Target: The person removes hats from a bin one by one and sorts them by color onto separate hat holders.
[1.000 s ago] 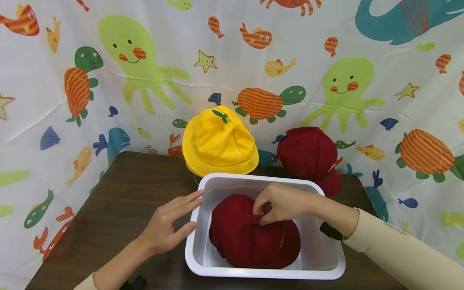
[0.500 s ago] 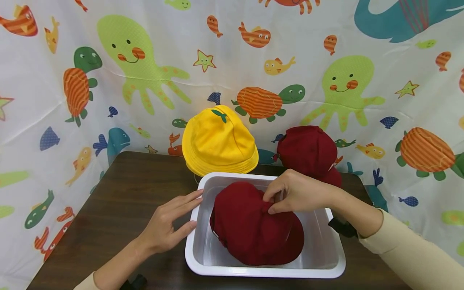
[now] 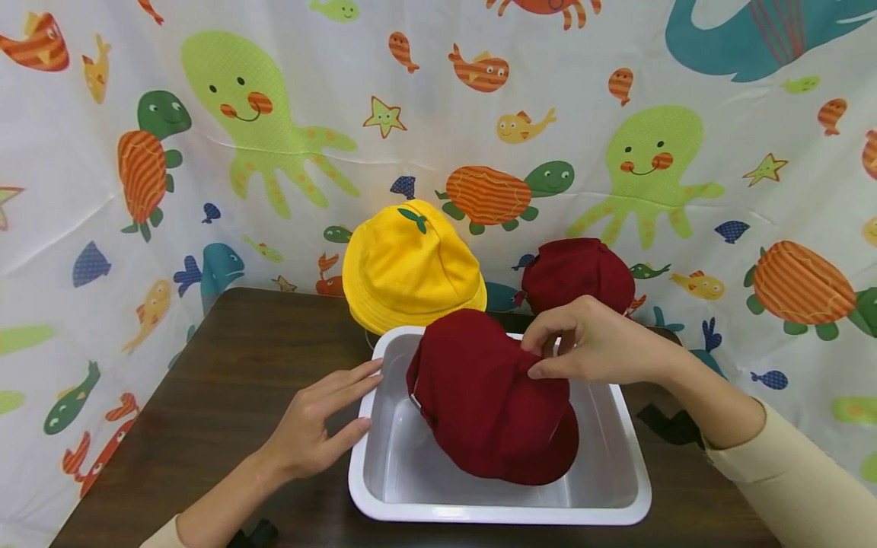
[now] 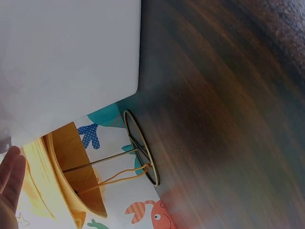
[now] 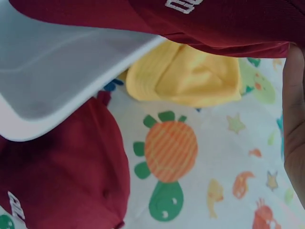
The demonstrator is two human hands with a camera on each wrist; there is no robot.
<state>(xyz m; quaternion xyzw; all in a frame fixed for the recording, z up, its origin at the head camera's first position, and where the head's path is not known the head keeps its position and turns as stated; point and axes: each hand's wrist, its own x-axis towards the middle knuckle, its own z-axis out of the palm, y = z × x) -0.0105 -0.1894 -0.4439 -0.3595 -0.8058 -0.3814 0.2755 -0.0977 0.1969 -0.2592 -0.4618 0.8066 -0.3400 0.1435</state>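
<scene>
My right hand (image 3: 592,342) pinches the crown of a dark red baseball cap (image 3: 479,396) and holds it over the white plastic tub (image 3: 397,511). The cap's brim points down toward the tub's front right; white lettering shows on it in the right wrist view, where part of my right hand (image 5: 294,119) stands at the right edge. My left hand (image 3: 325,422) rests its straight fingers against the tub's left rim. In the left wrist view the tub's outer wall (image 4: 66,57) fills the upper left, with my left fingertips (image 4: 12,174) beside it.
Behind the tub, a yellow bucket hat (image 3: 414,266) sits on a wire stand (image 4: 143,148). A second red cap (image 3: 578,274) stands at the back right. The dark wooden table (image 3: 274,365) meets a sea-animal curtain (image 3: 438,99) at its far edge.
My right hand has raised the red cap from the tub's floor, moving up and slightly right. The left hand stays at the rim.
</scene>
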